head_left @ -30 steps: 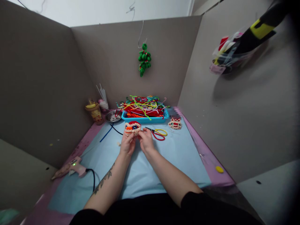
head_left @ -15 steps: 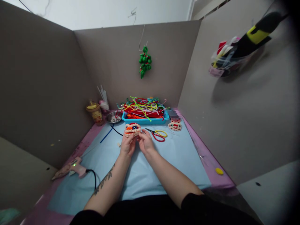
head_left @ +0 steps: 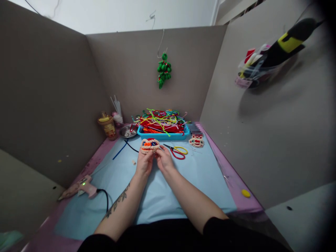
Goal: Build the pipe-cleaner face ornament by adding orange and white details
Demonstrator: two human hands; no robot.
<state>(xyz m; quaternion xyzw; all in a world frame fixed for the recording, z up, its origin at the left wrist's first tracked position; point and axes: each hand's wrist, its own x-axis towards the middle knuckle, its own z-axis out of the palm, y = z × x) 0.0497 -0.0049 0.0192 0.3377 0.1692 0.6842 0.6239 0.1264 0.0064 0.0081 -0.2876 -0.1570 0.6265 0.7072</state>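
Between my two hands is a small pipe-cleaner lion-dance head (head_left: 149,145), cream with orange, red and dark blue parts. My left hand (head_left: 145,163) grips its lower left side, fingers closed and partly hidden behind it. My right hand (head_left: 165,159) pinches its lower right edge. Scissors (head_left: 177,151) with one yellow and one red handle lie just right of my right hand. Left of my left hand is a small beige scrap (head_left: 134,162). A similar cream and red figure (head_left: 196,141) lies farther back to the right.
A blue tray (head_left: 162,137) heaped with coloured pipe cleaners stands at the back. Left of it are a metal bowl (head_left: 128,132) and a brown cup (head_left: 108,127). A pink glue gun (head_left: 85,186) with a green light lies at left. A yellow disc (head_left: 245,193) sits at right.
The view has shifted slightly. The lion head has turned a little, its face now showing more to the front. Both hands keep their hold on it.
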